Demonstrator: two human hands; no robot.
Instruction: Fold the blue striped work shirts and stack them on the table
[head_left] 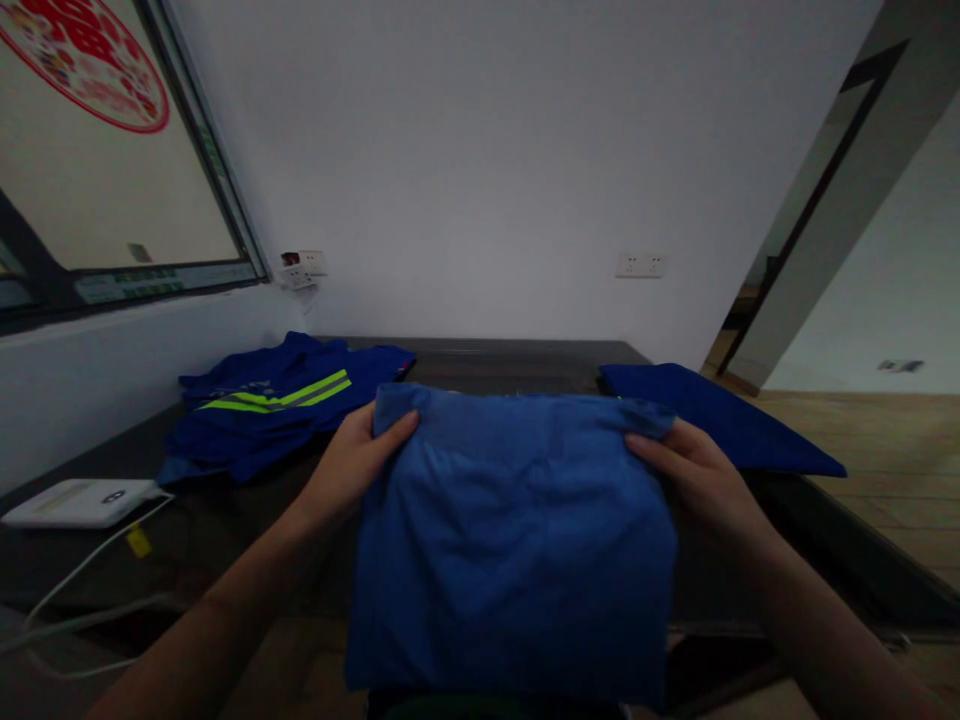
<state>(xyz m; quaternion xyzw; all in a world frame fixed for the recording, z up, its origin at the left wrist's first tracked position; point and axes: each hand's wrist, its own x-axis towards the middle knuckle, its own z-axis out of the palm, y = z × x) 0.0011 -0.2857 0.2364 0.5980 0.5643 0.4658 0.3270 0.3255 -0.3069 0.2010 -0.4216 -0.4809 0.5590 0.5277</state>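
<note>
A blue cloth garment (525, 530) hangs stretched between my hands, in front of the dark table. My left hand (367, 450) pinches its upper left corner, with the thumb on the near side. At the upper right corner, my right hand (686, 460) grips the fabric in the same way. The cloth is wrinkled in the middle, and its lower part hangs down past the table's near edge. The fingers behind the cloth are mostly hidden.
Blue clothing with yellow-green reflective strips (277, 400) lies on the dark table (480, 358) at the left. A folded blue cloth (712, 415) rests at the right. A white device (82, 502) with a cable sits at the left edge. Behind stands a wall (480, 180).
</note>
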